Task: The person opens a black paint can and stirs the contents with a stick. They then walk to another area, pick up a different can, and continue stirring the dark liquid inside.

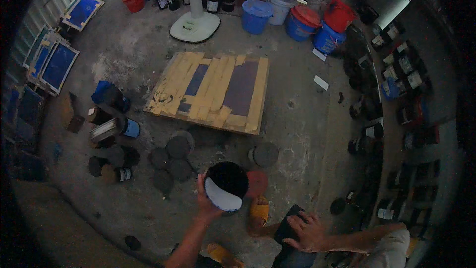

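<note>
In front of me my left hand [207, 203] grips a round tub [224, 197] from its left side, raised off the floor. The tub's interior is mostly black, with a pale grey-white patch along the near side; I cannot make out whether that is content or bare wall. My right hand [306, 231] lies with fingers spread on my dark-clothed knee [289, 223] and holds nothing. Just right of the tub a reddish round lid or can top [257, 183] is on the floor. A dark round can [265, 155] stands beyond it.
A framed board with tan tape strips [213, 94] lies ahead. Dark round cans [178, 146] cluster at left, near a light-blue can [131, 128]. Blue-meshed frames [59, 67] lean on the left wall. Buckets [257, 17] and a white stand base [195, 26] are behind; shelves of cans [406, 64] line the right.
</note>
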`<state>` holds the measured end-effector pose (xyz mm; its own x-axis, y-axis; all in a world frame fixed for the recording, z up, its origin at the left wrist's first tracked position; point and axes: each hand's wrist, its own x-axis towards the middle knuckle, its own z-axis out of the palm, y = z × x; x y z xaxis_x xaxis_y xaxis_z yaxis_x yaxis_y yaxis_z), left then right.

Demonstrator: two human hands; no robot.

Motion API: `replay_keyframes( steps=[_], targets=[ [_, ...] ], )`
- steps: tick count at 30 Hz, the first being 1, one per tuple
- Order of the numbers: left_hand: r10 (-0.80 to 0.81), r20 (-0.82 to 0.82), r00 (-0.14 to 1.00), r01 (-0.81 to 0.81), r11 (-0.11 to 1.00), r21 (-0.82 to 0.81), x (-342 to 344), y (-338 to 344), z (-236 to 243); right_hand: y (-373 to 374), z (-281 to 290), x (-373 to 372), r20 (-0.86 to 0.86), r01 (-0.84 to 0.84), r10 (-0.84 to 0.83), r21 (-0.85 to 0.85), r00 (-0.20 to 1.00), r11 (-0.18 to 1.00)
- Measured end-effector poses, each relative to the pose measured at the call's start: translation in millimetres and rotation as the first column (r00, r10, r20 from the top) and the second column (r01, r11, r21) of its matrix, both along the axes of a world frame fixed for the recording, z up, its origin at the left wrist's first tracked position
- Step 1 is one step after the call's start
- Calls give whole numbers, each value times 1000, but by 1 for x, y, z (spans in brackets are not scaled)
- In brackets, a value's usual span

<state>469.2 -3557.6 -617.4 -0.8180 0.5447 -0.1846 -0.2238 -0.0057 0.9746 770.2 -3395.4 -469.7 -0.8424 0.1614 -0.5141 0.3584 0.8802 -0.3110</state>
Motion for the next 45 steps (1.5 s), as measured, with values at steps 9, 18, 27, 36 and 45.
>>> replay_keyframes(
  steps=[9,18,27,36,45],
  targets=[
    [-246,-130,960,260,960,105,33,-3,66,-28,12,-5,-82,81,-86,-63,993,995],
    [-27,195,980,88,946,-311,61,-91,188,-83,2,-15,201,160,-113,-234,973,959],
    [117,-106,988,-155,847,-508,87,-240,297,-81,15,-9,274,229,-158,-252,949,940],
    [277,-170,946,-323,858,-398,118,-251,422,-17,79,18,384,850,-770,-361,511,384],
    [-134,-356,925,-85,839,-538,108,-175,409,-62,144,261,375,965,-893,-20,249,261]
  ],
)
